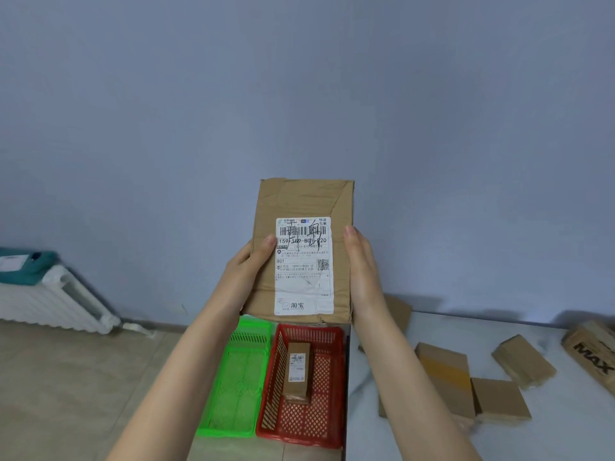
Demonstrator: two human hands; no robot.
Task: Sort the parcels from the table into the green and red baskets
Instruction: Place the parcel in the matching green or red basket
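- Setting: plain pale blue wall, beige tiled floor, a white-covered table at lower right.
- Held parcel: flat brown cardboard box, creased at its upper right, raised upright in front of the wall, above the two baskets. White shipping label faces the camera, with barcode, QR code and handwritten marks.
- Left hand: clasped on the parcel's left edge, thumb lying on the front face.
- Right hand: clasped on the parcel's right edge, thumb tip at the front.
- Red basket: on the floor just beside the table edge; one narrow labelled box lies inside.
- Green basket: touching the red basket's left side; no parcel seen in it.
- Table parcels: a yellow-taped box, a small box beside it, a tilted box, a box printed "MAX" at the right edge, one more partly hidden behind the right forearm.
- White radiator: far left against the wall, teal item on top.
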